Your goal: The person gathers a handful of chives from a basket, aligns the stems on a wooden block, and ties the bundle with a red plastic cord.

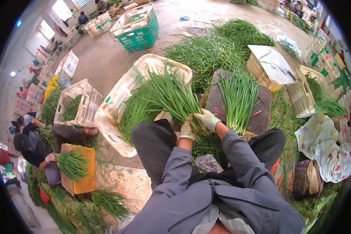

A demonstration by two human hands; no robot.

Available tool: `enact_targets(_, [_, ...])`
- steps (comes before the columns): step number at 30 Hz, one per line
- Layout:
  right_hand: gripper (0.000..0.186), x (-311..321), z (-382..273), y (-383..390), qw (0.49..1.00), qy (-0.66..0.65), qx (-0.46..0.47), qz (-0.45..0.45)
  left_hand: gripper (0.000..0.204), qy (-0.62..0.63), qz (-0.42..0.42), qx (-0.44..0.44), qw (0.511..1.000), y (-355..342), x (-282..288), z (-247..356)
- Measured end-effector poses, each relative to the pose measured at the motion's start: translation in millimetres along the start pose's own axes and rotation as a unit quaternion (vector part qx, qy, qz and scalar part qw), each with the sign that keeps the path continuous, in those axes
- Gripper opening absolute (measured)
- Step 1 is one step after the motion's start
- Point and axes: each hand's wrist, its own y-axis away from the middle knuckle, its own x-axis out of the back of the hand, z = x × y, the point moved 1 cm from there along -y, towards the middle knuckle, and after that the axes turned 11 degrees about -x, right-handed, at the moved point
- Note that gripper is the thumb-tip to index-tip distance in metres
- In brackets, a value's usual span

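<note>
My left hand and my right hand, both in pale gloves, are closed on the lower end of a bunch of long green leafy stalks. Its leaves fan up and left over a white plastic crate that holds more stalks. To the right, a neat pile of stalks with red bands lies on a dark board. Loose greens lie below my hands, between my knees.
A heap of greens lies ahead. A white board with a knife tops a box at right. Crates stand around. At lower left, a co-worker in a dark cap holds greens beside an orange board.
</note>
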Motion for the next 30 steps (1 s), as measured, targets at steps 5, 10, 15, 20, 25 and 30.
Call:
enact_targets(5, [0.033,-1.6,-22.5,18.1,0.983,-0.157,-0.082,-0.045,0.051,0.138,0.077,0.034,0.987,17.8,-10.6,12.8])
enact_targets(10, [0.030,10.2,-25.4,19.3,0.973,-0.203,-0.077,-0.078,0.052,0.223,-0.001,0.017,0.975,26.9,-13.3,19.9])
enact_targets(15, [0.031,13.3,-15.1,13.2,0.991,0.102,0.086,-0.026,0.059,0.277,-0.040,0.028,0.960,37.2,-24.5,17.2])
enact_targets(20, [0.032,5.1,-18.4,8.0,0.803,0.561,0.199,0.036,0.068,0.258,-0.020,0.052,0.965,34.3,-13.3,13.9])
enact_targets(25, [0.063,9.1,-19.5,3.9,0.926,0.374,0.012,0.044,0.071,0.267,-0.028,0.053,0.962,34.1,-19.4,9.6])
enact_targets(30, [0.069,5.3,-44.2,22.9,0.907,0.308,0.140,0.250,0.067,0.311,-0.043,0.053,0.948,29.5,-12.3,6.2])
